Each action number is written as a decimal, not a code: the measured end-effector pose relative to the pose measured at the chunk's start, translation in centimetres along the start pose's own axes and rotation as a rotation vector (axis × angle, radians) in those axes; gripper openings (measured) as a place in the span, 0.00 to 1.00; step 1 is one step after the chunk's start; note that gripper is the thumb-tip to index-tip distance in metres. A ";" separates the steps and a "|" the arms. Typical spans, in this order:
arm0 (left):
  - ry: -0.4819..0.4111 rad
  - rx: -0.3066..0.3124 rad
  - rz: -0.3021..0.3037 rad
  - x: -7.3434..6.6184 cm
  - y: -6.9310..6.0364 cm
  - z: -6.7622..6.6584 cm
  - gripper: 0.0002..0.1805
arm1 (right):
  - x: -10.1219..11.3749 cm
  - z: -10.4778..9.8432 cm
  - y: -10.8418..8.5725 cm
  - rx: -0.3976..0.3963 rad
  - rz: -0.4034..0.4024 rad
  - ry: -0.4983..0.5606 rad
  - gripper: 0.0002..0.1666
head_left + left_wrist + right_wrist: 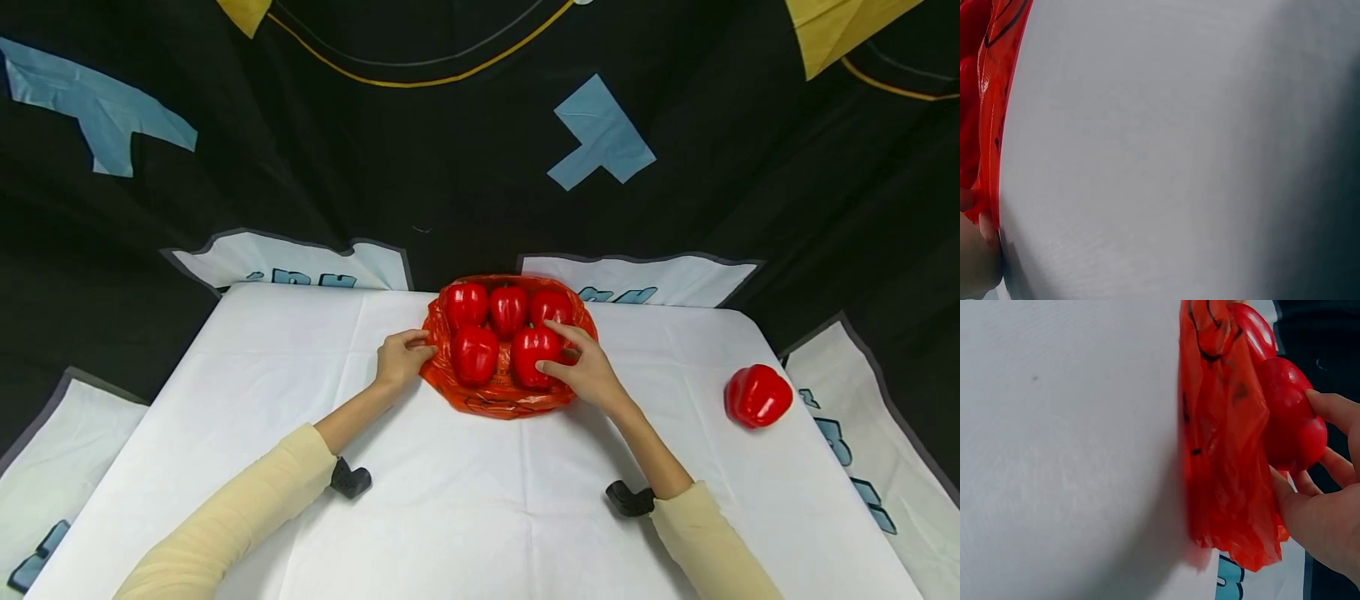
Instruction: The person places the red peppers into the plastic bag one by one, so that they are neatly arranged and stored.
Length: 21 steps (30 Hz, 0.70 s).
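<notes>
An orange-red plastic bag (pixel 502 407) lies spread open at the far middle of the table, with several glossy red bell peppers (pixel 475 355) standing in it. My left hand (pixel 401 360) pinches the bag's left rim between thumb and fingers; only its edge shows in the left wrist view, beside the bag (pixel 992 112). At the bag's front right, my right hand (pixel 588 371) holds one bell pepper (pixel 531 357) with thumb and fingers spread round its side. The right wrist view shows fingertips on that bell pepper (pixel 1291 419), above the crumpled bag wall (pixel 1229 456).
Another red bell pepper (pixel 758 397) lies on its side near the table's right edge. A white cloth (pixel 450 500) covers the table. Behind stands a black curtain (pixel 465 167) with blue and yellow shapes. Each wrist carries a small black camera mount (pixel 350 478).
</notes>
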State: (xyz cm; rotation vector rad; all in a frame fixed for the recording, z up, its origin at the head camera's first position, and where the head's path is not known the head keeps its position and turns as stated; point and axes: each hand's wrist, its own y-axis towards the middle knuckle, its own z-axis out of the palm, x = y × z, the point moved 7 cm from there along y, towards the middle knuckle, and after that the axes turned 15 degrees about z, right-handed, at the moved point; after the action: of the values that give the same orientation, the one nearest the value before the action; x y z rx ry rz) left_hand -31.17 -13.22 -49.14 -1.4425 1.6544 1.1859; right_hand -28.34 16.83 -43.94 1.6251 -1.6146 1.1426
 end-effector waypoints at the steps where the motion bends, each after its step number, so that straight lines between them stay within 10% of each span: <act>1: 0.000 0.000 -0.001 0.0 0.0 0.0 0.18 | 0.0 0.2 0.1 0.000 0.006 -0.005 0.39; 21: -0.017 0.014 -0.012 0.0 -0.1 0.1 0.20 | -0.7 2.4 1.0 0.013 0.053 -0.038 0.39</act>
State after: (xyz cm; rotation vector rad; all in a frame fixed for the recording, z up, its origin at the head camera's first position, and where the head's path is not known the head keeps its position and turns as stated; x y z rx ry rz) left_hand -31.11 -13.18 -49.21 -1.4281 1.6378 1.1739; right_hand -28.79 14.95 -45.83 1.6304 -1.6865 1.1579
